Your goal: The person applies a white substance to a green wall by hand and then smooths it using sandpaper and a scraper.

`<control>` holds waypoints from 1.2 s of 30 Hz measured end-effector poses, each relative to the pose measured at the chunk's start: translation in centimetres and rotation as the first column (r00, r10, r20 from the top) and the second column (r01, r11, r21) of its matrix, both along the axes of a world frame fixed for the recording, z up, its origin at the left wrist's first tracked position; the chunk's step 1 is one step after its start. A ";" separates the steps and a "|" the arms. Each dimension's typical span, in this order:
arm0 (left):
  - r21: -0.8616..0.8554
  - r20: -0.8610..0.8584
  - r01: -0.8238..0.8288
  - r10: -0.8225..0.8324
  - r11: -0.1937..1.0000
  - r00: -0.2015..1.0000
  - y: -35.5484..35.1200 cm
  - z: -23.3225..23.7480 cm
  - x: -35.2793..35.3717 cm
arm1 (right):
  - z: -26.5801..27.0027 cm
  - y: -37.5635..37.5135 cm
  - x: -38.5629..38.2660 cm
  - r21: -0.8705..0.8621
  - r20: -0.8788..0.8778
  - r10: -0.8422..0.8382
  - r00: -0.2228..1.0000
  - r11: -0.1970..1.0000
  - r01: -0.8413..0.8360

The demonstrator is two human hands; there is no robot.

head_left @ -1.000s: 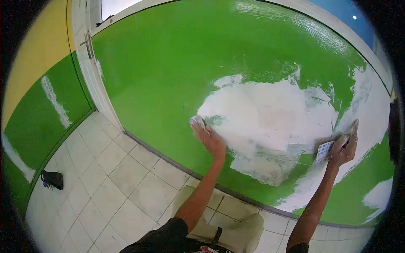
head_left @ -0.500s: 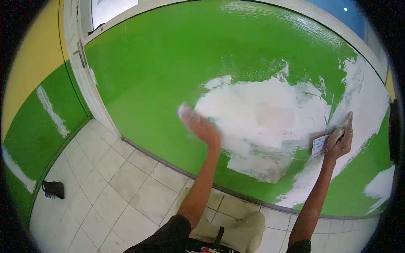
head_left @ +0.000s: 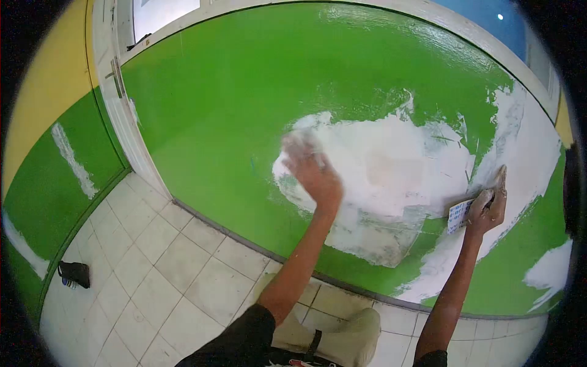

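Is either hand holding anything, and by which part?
The right hand holds a printed white card by its right end in the picture. The left hand is blurred; whether it holds anything cannot be told.

The person's left arm (head_left: pixel 296 269) extended forward, the left hand (head_left: pixel 315 171) blurred, fingers uppermost, its grip unclear. The right arm (head_left: pixel 454 293) angled up well apart from it, the right hand (head_left: pixel 487 211) curled, one finger pointing upward. A knee (head_left: pixel 365 333) showed between the arms.
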State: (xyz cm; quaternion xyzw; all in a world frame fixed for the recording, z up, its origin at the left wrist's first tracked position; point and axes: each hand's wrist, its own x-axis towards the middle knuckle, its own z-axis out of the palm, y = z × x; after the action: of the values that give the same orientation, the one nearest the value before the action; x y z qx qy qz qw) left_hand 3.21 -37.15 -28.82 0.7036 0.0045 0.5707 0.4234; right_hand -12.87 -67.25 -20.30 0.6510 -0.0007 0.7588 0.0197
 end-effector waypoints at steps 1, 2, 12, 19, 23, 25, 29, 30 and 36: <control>0.144 0.042 0.022 -0.028 0.989 0.999 -0.2 -1.1 -0.2 | -0.1 0.5 -0.1 0.030 -0.005 0.032 0.999 0.999 -0.032; 0.287 0.081 0.034 -0.059 0.957 0.995 -0.2 -3.0 -0.5 | -0.4 0.3 0.1 0.037 -0.012 0.038 0.999 0.999 -0.038; 0.022 0.053 0.070 -0.071 0.997 0.996 -0.9 3.8 0.1 | -0.1 0.2 -0.3 0.027 0.015 0.033 0.999 0.999 -0.033; 0.486 0.013 0.158 -0.188 0.859 0.982 -1.0 -12.0 -1.0 | -0.3 -0.1 0.2 0.032 0.017 0.008 1.000 0.999 -0.008; 0.016 0.005 0.100 -0.100 0.995 0.995 0.1 -0.9 0.3 | -0.9 -0.7 0.3 -0.034 0.047 -0.052 0.998 0.998 0.053; 0.187 0.029 0.015 -0.021 0.982 0.999 -2.0 2.9 -1.1 | -1.4 -0.8 0.0 0.032 0.009 -0.046 0.999 0.998 0.046; 0.575 0.037 0.172 -0.236 0.800 0.971 -4.4 -12.4 -2.8 | -0.6 0.2 -0.1 0.016 0.029 0.037 0.999 0.999 -0.038; 0.572 0.040 0.172 -0.236 0.802 0.971 -3.5 -13.0 -2.3 | -0.6 0.1 -0.2 0.056 0.002 0.050 0.999 0.997 -0.050; 0.134 0.080 0.097 -0.108 0.986 0.991 -2.7 5.0 -2.9 | -0.8 0.3 -0.5 0.164 -0.040 0.065 0.997 0.985 -0.058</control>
State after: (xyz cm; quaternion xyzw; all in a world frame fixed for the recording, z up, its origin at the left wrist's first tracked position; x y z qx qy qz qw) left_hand 0.29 -39.85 -23.85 0.7035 -0.0873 0.5774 0.4052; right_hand -13.37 -66.95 -21.05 0.6673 -0.0422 0.7414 -0.0570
